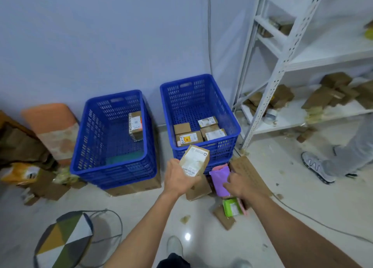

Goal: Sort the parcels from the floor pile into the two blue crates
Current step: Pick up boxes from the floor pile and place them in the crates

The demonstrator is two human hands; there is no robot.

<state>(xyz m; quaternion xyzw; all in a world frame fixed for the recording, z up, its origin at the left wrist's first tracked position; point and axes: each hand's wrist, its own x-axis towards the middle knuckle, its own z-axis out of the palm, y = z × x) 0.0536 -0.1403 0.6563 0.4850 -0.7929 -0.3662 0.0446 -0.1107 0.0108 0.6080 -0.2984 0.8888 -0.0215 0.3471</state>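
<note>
Gripping a small brown cardboard parcel with a white label [194, 160], left hand [178, 179], just near of the right blue plastic crate [235, 124]. Resting on a purple plastic mailer [219, 181] in the floor pile, right hand [240, 185], grasp unclear. Farther left, second blue plastic crate [84, 130] holding one box.

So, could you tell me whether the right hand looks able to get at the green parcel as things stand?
Probably yes. The right hand rests on the purple parcel, and the green parcel lies uncovered just below it on the floor pile, with nothing between them.
</note>
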